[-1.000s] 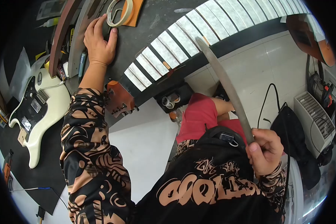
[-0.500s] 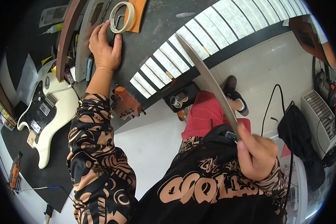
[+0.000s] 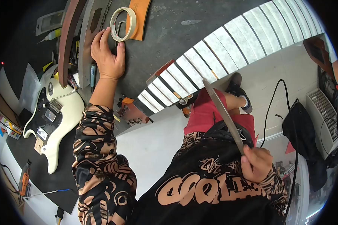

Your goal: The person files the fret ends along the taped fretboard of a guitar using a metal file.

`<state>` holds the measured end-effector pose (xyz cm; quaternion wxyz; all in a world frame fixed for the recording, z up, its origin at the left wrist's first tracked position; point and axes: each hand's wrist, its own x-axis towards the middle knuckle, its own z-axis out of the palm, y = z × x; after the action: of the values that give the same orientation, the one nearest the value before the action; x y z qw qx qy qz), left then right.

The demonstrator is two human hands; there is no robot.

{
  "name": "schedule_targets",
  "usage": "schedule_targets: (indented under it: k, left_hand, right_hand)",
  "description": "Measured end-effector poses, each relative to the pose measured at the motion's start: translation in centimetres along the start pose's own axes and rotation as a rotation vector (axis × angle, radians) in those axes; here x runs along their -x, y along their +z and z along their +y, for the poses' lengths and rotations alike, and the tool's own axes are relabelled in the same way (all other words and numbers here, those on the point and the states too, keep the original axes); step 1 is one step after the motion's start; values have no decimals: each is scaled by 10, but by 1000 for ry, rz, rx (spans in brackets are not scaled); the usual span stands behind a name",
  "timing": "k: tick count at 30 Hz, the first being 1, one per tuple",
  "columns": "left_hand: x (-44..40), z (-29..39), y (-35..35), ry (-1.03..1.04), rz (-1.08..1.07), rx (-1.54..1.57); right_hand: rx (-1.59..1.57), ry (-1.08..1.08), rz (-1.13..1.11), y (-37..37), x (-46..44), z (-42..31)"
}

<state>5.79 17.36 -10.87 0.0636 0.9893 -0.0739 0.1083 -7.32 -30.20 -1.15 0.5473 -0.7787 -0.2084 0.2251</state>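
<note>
My right hand (image 3: pixel 257 165) is closed around the end of a long, flat metal file (image 3: pixel 226 117), which points up and away across my lap. The file's far tip shows just beside the lower edge of a guitar neck (image 3: pixel 239 45), whose fretboard is covered in pale tape strips between dark bare lines. My left hand (image 3: pixel 108 62) lies on the dark bench, fingers stretched out beside a grey metal bar (image 3: pixel 87 41). Its fingertips are at the rim of a masking tape roll (image 3: pixel 113 32); whether they touch it I cannot tell. A brown guitar headstock (image 3: pixel 133 111) shows below the neck.
A cream guitar body (image 3: pixel 65 118) with a black pickguard lies at the left. An orange rotary tool (image 3: pixel 24 180) is at the lower left. An orange-brown flat piece (image 3: pixel 142 18) lies by the tape. A black cable (image 3: pixel 268 112) hangs at the right.
My right hand has drawn the file back and down, so its tip has moved from over the taped strips to the neck's lower edge. The view has shifted slightly; my left hand keeps its place.
</note>
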Motion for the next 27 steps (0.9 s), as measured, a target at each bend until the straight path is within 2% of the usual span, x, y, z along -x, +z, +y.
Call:
schedule_targets:
  k: [2,7,9,15,18,22,25,27]
  left_hand:
    - [0,-1,0,6,-6,2]
    - [0,-3,0,19,-14,5]
    - [1,-4,0,19,-12,10]
    - [1,-5,0,39,-24,3]
    - [0,-4,0,32,-24,14]
    - [1,-3,-2,12,-62,-30]
    - [1,-2,-1,15,-40,-22]
    - [2,-5,-1,19,-52,-14]
  right_hand:
    - [-17,12,-12,-2,-16,-7]
    - [-72,-4,22,6,-122,-24]
    - [-78,12,20,6,-122,-23]
    - [-46,-33,1,-3,-13,1]
    - [-36,-35,-14,-2,-34,-3]
    - [-100,-11,30,4,-124,-22]
    - [-79,1,45,6,-112,-22]
    - [-128,38,26,1,-73,-17]
